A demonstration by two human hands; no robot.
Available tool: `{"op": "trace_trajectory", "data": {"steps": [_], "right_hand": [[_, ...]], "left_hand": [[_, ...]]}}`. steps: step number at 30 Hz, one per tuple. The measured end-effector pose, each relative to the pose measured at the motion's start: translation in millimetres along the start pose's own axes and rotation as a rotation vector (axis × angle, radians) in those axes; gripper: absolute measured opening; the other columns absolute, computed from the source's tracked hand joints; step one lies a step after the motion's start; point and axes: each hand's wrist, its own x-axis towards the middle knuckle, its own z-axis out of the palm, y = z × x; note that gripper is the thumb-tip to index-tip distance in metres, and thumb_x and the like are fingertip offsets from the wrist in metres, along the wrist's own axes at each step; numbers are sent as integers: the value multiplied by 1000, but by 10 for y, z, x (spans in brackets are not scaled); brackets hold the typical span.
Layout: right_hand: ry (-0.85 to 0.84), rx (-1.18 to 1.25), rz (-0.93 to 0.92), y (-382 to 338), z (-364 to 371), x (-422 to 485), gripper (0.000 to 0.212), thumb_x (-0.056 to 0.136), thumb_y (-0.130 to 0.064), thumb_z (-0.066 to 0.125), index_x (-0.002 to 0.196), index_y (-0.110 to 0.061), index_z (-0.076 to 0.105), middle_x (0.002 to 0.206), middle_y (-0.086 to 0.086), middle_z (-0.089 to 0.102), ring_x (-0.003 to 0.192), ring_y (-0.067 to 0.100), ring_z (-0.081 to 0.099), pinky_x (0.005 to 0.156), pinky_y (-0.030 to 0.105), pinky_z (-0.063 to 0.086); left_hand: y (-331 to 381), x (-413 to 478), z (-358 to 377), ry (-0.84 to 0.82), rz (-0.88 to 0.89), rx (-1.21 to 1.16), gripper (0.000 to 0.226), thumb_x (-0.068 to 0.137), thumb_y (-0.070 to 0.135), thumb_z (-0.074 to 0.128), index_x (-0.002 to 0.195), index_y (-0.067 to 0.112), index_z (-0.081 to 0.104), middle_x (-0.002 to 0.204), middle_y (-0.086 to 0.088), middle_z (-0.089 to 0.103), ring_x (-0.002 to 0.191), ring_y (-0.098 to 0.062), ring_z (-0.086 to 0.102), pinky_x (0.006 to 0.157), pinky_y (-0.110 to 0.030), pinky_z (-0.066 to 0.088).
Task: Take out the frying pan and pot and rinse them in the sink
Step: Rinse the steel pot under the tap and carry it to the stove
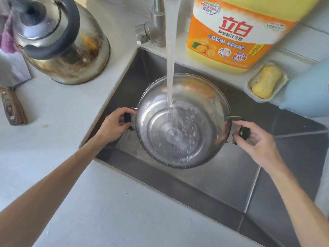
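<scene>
A shiny steel pot (199, 97) with two black side handles hangs over the steel sink (222, 177), tilted so its inside faces me. Water (170, 56) runs from the faucet (157, 24) straight into it and splashes off the bottom. My left hand (115, 124) grips the left handle. My right hand (256, 139) holds the right handle with the fingertips. No frying pan is in view.
A stained steel kettle (58, 40) stands on the grey counter (58, 132) left of the sink. A big yellow dish-soap jug (236, 32), a soap bar in a dish (267, 82) and a pale blue container (309, 93) line the sink's far edge. A wooden knife handle (12, 106) lies at far left.
</scene>
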Motion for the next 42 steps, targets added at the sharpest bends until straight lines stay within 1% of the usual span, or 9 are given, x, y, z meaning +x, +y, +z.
{"op": "trace_trajectory", "data": {"steps": [5, 8, 15, 18, 22, 29, 34, 39, 42], "right_hand": [[-21, 148, 56, 32, -45, 76, 42, 90, 2, 69, 116, -31, 70, 88, 2, 70, 70, 20, 71, 79, 33, 60], [-15, 195, 110, 62, -58, 123, 47, 90, -1, 70, 126, -30, 64, 100, 19, 69, 68, 18, 68, 68, 22, 59], [31, 199, 311, 287, -44, 189, 50, 96, -16, 66, 143, -22, 50, 94, 2, 77, 64, 8, 64, 66, 12, 53], [-12, 174, 295, 339, -19, 185, 28, 97, -18, 65, 122, -28, 68, 97, 0, 78, 77, 14, 68, 78, 14, 54], [-51, 164, 290, 353, 30, 180, 26, 94, -22, 69, 119, -29, 68, 106, -1, 78, 79, 14, 75, 108, 43, 48], [-7, 167, 288, 374, 98, 221, 32, 88, -26, 74, 118, -20, 67, 104, -1, 79, 86, 25, 77, 103, 50, 52], [50, 255, 293, 451, 66, 191, 30, 93, -20, 68, 120, -8, 66, 98, -7, 79, 99, 27, 74, 77, 20, 60], [53, 290, 264, 464, 13, 142, 56, 68, -53, 78, 112, -18, 74, 111, 4, 77, 108, 21, 73, 97, 35, 56], [34, 264, 273, 504, 16, 142, 40, 75, -42, 78, 108, -18, 76, 108, 2, 79, 105, 19, 74, 107, 45, 50]], "left_hand": [[58, 1, -21, -106, -69, -34, 42, 90, -8, 67, 120, 21, 67, 127, 2, 68, 98, -15, 74, 81, -10, 55], [108, -32, -51, -159, -107, -72, 48, 92, -4, 68, 129, 25, 63, 117, 3, 71, 95, -11, 75, 80, -10, 55], [180, -71, -44, -155, -208, -167, 57, 95, 5, 69, 145, 25, 48, 114, 4, 68, 102, -16, 72, 82, -17, 58], [161, -44, -57, -146, -195, -176, 64, 95, 2, 68, 151, 22, 44, 118, 2, 69, 100, -24, 74, 81, -26, 61], [116, -34, -94, -114, -200, -113, 68, 95, 3, 69, 155, 19, 40, 124, 4, 69, 105, -20, 73, 98, -38, 56], [82, -101, -149, -24, -141, -121, 38, 92, 10, 74, 128, 20, 69, 113, 2, 78, 105, -15, 75, 105, -46, 55], [141, -82, -98, 32, -91, -117, 26, 97, 23, 69, 123, 21, 68, 114, 0, 77, 113, -18, 71, 107, -49, 53], [251, -78, -74, 50, -50, -111, 22, 95, 28, 70, 115, 19, 66, 111, 1, 78, 108, -15, 73, 106, -42, 53], [298, -108, -90, 57, 13, -104, 18, 96, 20, 70, 114, 14, 71, 108, 3, 79, 104, -9, 74, 102, -30, 55]]}}
